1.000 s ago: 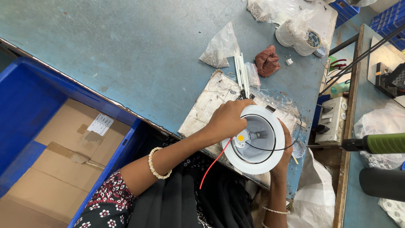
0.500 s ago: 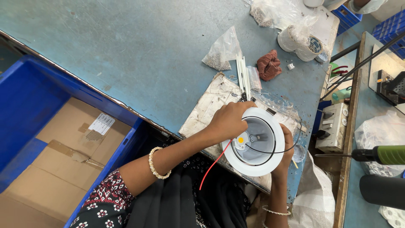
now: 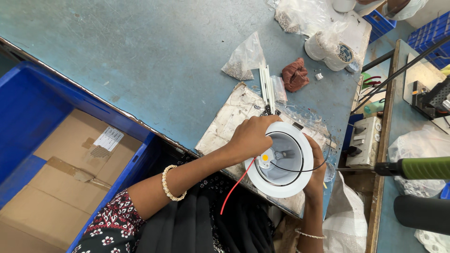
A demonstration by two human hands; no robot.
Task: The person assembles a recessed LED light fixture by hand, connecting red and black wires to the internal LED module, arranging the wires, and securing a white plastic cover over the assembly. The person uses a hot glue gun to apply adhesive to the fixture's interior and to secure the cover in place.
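Across worn blue worktable (image 3: 140, 61), lower right: round white downlight housing (image 3: 280, 159) still clasped, left hand (image 3: 253, 136) clamped on rim, right hand (image 3: 316, 166) cupping edge, red wire (image 3: 236, 185) dangling, unchanged.

- A worn blue-grey worktop (image 3: 140, 56), scuffed and scratched, fills the upper half of the view.
- Beside its near-left edge stands a blue plastic crate (image 3: 28, 107) holding a brown cardboard box (image 3: 56, 187).
- Past the worktop's right edge stands a second bench with a wooden edge (image 3: 382, 154).
- More blue crates (image 3: 433, 44) sit at the top right corner.
- Light is even and soft.
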